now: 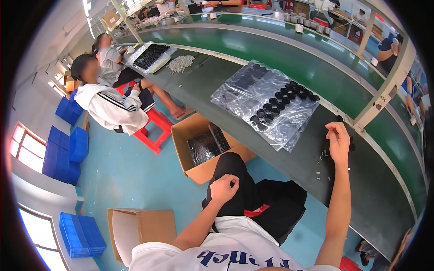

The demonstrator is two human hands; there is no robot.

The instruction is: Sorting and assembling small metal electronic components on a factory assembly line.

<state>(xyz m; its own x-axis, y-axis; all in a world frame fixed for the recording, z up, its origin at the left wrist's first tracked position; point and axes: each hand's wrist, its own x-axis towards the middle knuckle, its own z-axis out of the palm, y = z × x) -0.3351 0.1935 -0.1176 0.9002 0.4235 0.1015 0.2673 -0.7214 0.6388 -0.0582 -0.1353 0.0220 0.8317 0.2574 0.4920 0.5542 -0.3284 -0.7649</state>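
On our smooth, dark worktop [199, 86] lies a crinkled, glossy sheet of clear plastic [296, 125], and on it round black caps [272, 101] sit in close rows. Right of the sheet, thin white slivers [318, 173] are strewn near a few loose black pieces [352, 147]. Left of the sheet and lower, an open cardboard box [205, 174] holds plastic-wrapped parts. Our right hand [338, 143], forearm stretched out, is beside those pieces, right of the sheet, fingers curled; our left hand [224, 189], well apart from it, curls over our thigh, nearer us than the sheet. We cannot tell whether either grips anything.
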